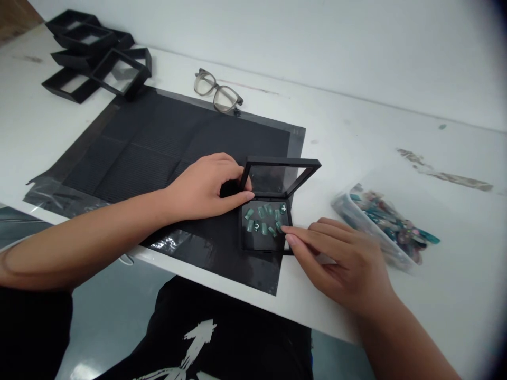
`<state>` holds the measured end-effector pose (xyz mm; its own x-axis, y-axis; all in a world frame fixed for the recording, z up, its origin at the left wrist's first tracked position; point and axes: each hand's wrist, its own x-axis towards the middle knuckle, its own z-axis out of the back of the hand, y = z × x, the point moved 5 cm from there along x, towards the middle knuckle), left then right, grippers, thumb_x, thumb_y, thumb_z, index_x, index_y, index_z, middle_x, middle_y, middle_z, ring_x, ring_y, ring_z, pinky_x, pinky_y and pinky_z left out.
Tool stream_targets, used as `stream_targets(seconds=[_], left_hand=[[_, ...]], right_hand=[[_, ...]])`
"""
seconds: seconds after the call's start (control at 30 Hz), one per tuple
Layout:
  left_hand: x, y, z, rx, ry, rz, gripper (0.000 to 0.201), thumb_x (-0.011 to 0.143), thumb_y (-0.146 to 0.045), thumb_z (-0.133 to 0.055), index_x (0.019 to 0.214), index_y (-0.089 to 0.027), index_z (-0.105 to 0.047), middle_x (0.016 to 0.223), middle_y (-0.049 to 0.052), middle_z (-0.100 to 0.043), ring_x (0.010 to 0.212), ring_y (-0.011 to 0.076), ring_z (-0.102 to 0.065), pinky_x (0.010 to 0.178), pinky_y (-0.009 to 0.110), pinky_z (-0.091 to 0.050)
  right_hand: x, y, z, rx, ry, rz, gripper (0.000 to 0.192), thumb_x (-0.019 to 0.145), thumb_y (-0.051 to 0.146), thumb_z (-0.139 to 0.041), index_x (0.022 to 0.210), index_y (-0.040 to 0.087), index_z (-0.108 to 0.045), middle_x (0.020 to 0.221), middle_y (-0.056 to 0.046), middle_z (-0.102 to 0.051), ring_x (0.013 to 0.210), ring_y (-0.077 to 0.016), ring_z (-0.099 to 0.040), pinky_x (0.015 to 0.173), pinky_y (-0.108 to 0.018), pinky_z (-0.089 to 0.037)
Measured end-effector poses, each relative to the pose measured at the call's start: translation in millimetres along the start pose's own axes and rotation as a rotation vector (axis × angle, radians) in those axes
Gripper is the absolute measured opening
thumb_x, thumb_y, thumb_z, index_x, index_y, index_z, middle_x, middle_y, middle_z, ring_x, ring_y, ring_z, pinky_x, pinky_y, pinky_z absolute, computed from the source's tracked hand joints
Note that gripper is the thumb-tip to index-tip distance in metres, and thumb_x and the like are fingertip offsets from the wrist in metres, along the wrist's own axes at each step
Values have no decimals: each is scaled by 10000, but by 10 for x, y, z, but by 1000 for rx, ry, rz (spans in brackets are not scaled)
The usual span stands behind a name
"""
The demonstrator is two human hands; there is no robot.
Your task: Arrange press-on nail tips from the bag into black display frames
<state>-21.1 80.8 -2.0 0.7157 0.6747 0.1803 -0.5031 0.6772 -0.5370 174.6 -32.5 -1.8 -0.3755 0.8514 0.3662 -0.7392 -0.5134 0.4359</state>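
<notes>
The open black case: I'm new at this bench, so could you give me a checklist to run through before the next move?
1. Lid raised: ok, tilted open at the back of the black case.
2. Case held: ok, the left hand has it at the left, by the hinge.
3. Right hand in place: ok, fingertips at the case's right side.
4. Green nail tips stuck down: cannot tell.
5. Clear tub near: ok, beside the right hand.
6. Glasses clear of the case: ok, lying farther back.
</notes>
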Motion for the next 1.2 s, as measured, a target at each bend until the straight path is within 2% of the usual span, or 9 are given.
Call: stream_targets(seconds=[0.2,0.33,0.5,0.77,0.97,1.1,1.2], left_hand=[[-10,-23,14,-8,-1,14,240,937,-411,-579,957,-211,-711,959,12,-745,966,186,-642,898,329,-493],[-21,-24,27,-22,-23,34,294,947,-467,-563,1027,-224,-708,1020,23,-733,1003,194,-649,903,338,-499],[-16,-46,21,-33,-11,6,296,968,-449,-532,1020,-220,-713,1009,26,-736,1012,193,-649,926,341,-500],[-13,-42,8,-23,1,-4,260,951,-419,-557,1016,-220,-712,1007,20,-744,1009,198,-653,931,348,-504],[-8,-35,4,-9,14,-4,258,965,-401,-531,1023,-218,-704,1030,18,-745,1022,199,-649,921,344,-500],[-11,-25,19,16,-2,1,267,953,-408,-544,1055,-212,-693,1045,22,-740,1000,196,-648,907,340,-501],[-21,-11,65,16,-30,26,263,935,-416,-570,1021,-191,-676,1085,30,-739,1029,202,-646,918,337,-505]], right_hand=[[-13,-3,-1,15,9,5,160,880,134,-665,1019,186,-724,637,23,-596,587,-115,-499,531,-272,-373],[4,47,1,44,-1,45,213,891,154,-658,1097,180,-706,653,22,-608,579,-109,-509,529,-264,-391],[37,97,-74,-10,75,103,229,930,193,-621,1128,178,-736,662,12,-626,568,-101,-541,509,-251,-385],[32,63,-105,-51,74,74,226,947,221,-611,1110,198,-766,605,24,-596,537,-94,-533,496,-245,-367],[33,60,-80,19,50,47,219,935,195,-631,1115,189,-755,586,37,-561,514,-87,-497,476,-243,-352],[26,60,38,87,-38,8,287,895,135,-658,1156,233,-725,617,38,-599,507,-93,-498,477,-258,-388],[-13,60,207,23,-213,-18,420,843,84,-692,1193,314,-710,670,33,-643,491,-101,-506,484,-278,-421]])
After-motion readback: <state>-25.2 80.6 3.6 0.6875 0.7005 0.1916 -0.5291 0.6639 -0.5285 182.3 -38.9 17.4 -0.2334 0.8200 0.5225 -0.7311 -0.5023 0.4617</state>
